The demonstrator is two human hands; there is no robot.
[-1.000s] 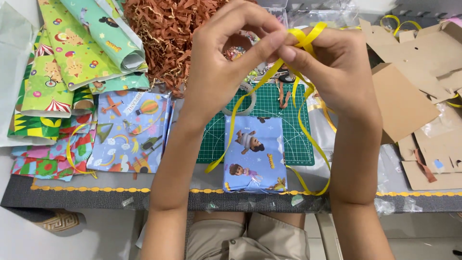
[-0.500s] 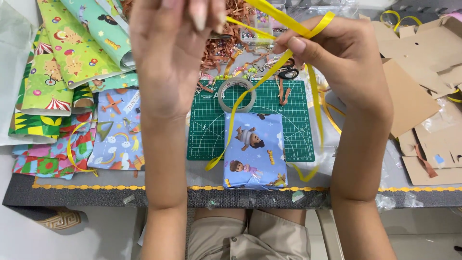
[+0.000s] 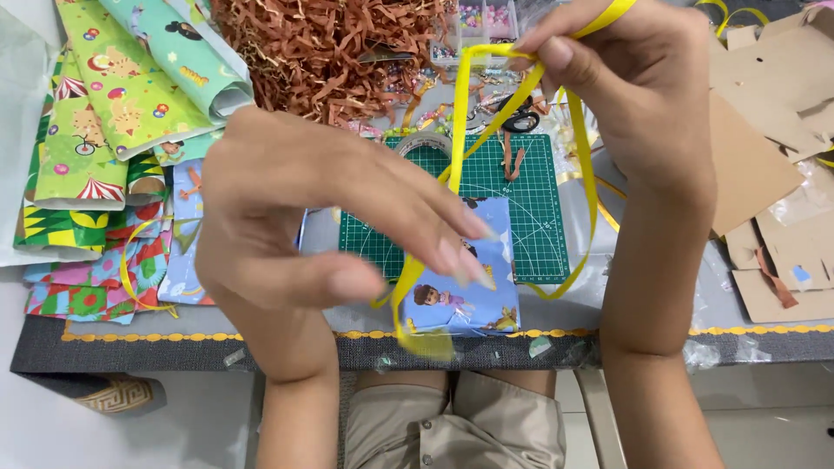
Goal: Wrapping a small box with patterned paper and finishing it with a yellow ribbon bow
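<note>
Head view: the right hand (image 3: 647, 104) is raised at upper right, its fingers (image 3: 556, 54) pinching a yellow ribbon (image 3: 458, 148) near the top of a loop; the ribbon runs down in two strands, one on each side of a small parcel (image 3: 469, 287) wrapped in blue cartoon-print paper; the parcel lies on a green cutting mat (image 3: 534, 217) near the front edge of the tabletop (image 3: 174, 347); the left hand (image 3: 295, 226) hangs in front of the parcel, fingers loosely spread and pointing right, fingertips at the ribbon's left strand; whether they grip it, cannot tell. Surroundings: rolls of patterned wrapping paper (image 3: 130, 95) at left; a heap of brown shredded paper (image 3: 330, 48) at the back; a tape roll (image 3: 426, 143) at the mat's upper edge; black-handled scissors (image 3: 519, 122) just beyond the mat; brown cardboard pieces (image 3: 764, 156) at right.
</note>
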